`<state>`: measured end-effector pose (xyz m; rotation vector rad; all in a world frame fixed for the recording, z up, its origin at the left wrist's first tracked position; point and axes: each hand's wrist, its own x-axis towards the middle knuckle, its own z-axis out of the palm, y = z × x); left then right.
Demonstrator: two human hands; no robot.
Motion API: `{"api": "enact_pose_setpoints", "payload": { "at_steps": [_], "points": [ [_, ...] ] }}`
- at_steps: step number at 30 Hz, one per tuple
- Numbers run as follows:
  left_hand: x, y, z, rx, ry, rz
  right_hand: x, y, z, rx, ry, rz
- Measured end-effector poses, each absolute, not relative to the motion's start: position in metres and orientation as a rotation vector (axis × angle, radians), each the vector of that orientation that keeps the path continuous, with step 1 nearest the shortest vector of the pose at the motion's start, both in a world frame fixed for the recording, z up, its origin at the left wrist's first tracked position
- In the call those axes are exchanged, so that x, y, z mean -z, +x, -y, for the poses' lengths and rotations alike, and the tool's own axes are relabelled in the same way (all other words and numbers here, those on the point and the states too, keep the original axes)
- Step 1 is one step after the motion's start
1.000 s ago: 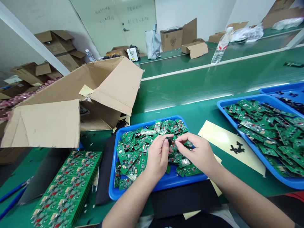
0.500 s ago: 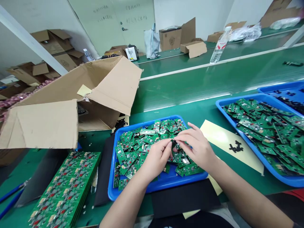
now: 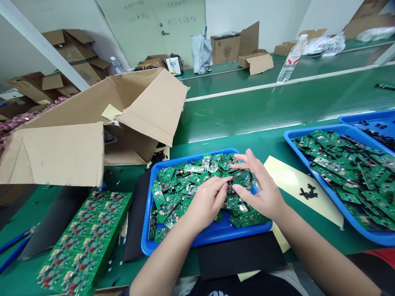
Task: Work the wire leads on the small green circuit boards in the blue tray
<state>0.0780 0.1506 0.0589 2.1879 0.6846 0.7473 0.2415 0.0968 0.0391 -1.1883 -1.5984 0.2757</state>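
My left hand (image 3: 208, 201) is over the near middle of a blue tray (image 3: 202, 240) heaped with small green circuit boards (image 3: 168, 205). Its thumb and forefinger are pinched at one end of a thin dark strip (image 3: 240, 174), whose exact kind I cannot make out. To the right, my right hand (image 3: 262, 187) is held with fingers and thumb spread apart, the curved strip showing between them. Whether the right fingers touch the strip is unclear. Small black pieces (image 3: 308, 191) lie on a yellow sheet (image 3: 284, 174) beyond the right hand.
A second blue tray (image 3: 348, 218) of boards stands right, another (image 3: 370, 117) with black parts behind it. An open cardboard box (image 3: 58, 154) is at left, near stacked board panels (image 3: 89, 242) and blue-handled pliers (image 3: 14, 250). A water bottle (image 3: 291, 59) stands on the back ledge.
My right hand has opened from a pinch beside the left fingertips, its fingers spreading and lifting slightly. A dark strip now shows between the hands. The left hand stays nearly in place.
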Motion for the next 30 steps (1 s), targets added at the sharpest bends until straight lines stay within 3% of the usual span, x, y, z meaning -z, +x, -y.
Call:
{"api": "enact_pose_setpoints", "payload": {
  "at_steps": [5, 30],
  "points": [
    [-0.0566, 0.0777, -0.1500, -0.770, 2.232, -0.663, -0.0387, 0.2496, -0.0981, -0.299, -1.319, 1.520],
    [-0.0532, 0.0777, -0.1510, -1.082, 2.274, -0.572, -0.0449, 0.2505, -0.0895, -0.555, -1.067, 1.585]
  ]
}}
